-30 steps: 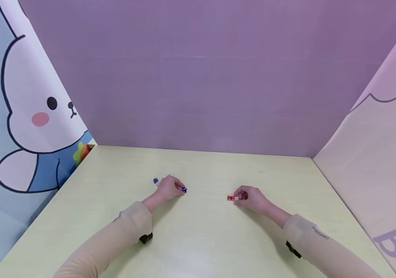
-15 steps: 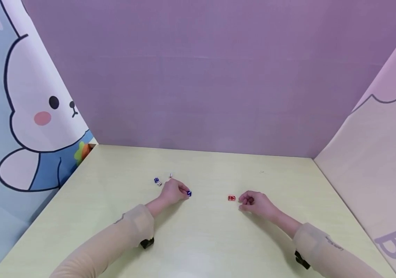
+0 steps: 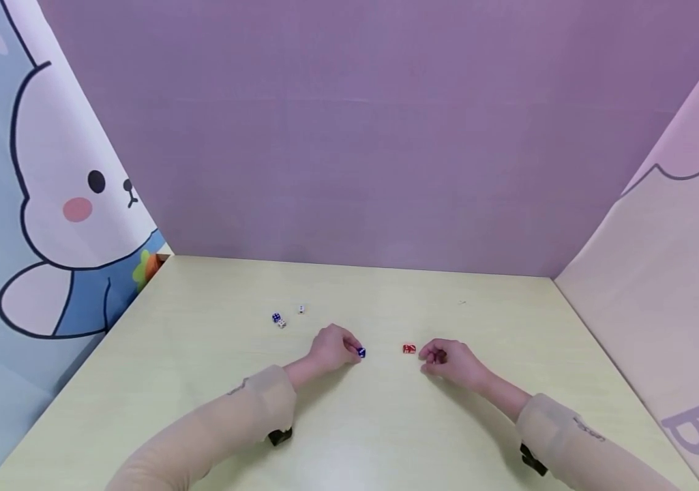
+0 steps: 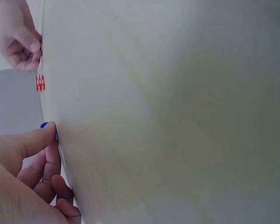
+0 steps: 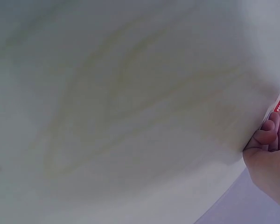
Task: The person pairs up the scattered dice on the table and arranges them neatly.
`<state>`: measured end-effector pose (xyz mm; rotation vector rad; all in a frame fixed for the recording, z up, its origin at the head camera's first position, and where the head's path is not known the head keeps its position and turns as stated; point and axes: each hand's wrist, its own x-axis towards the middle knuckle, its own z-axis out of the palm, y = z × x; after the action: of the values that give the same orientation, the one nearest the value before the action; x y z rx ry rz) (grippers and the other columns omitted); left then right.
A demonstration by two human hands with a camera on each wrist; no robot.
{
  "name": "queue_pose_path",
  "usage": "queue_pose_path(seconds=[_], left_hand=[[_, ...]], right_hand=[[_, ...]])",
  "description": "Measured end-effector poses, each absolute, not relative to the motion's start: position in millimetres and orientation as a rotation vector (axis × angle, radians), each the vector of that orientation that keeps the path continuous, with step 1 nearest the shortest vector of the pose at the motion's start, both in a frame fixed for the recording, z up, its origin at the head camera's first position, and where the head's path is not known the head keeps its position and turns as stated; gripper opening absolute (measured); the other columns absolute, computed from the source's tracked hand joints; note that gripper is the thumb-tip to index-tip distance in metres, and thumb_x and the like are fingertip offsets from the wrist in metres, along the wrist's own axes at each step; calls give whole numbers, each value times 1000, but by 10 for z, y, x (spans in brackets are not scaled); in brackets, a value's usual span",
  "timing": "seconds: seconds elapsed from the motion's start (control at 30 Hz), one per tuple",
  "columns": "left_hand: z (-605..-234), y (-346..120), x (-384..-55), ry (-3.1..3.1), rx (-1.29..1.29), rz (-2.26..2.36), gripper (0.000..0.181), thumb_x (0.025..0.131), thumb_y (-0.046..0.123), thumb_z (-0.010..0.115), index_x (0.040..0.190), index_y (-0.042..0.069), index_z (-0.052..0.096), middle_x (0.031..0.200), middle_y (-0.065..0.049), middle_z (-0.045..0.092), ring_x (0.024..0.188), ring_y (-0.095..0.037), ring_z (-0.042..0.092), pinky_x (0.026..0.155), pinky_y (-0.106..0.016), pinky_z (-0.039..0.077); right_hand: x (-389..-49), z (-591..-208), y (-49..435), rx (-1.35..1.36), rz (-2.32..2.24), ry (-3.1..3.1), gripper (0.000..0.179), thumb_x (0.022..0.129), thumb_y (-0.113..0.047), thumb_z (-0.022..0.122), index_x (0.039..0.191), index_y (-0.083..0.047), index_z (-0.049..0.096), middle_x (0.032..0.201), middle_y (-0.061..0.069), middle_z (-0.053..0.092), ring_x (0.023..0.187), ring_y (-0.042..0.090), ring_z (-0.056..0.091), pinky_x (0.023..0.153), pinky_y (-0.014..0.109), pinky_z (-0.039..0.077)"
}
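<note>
Beyond the left hand (image 3: 332,348) and right hand (image 3: 456,361), tabletop (image 3: 380,300) stretches to a far edge (image 3: 386,268) well away. The left hand pinches a blue die (image 3: 361,352) at its fingertips; the right hand's thumb and fingers stand parted, just beside red dice (image 3: 409,349).

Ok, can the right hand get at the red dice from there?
Likely yes: the right hand is close beside the red dice, with nothing visible between them. The left hand, pinching a blue die, is on the dice's other side.
</note>
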<state>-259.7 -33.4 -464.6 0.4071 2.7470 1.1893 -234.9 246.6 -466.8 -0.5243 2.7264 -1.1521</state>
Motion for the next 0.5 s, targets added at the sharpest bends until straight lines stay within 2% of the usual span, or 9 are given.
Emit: queue_pose_path(seconds=[0.23,0.5], left_hand=[[-4640,-128,-2553,2738,419,1122,15,70,16,83,81,15,73,68,9,66,62,-5,57,77,-33,43],[-4597,102,-2475,2718,506,1098,16,69,15,83,82,13,73,68,8,67,61,-4,56,76,-31,43]], right_hand=[[-2340,-4651,2456,-523,-1139,2727,19,80,-9,74,97,-4,65,81,0,59,75,14,51,63,19,45],[-2348,-4658,2448,-532,-1105,2748,19,79,-9,74,95,-6,66,80,-1,60,74,13,51,63,19,45]])
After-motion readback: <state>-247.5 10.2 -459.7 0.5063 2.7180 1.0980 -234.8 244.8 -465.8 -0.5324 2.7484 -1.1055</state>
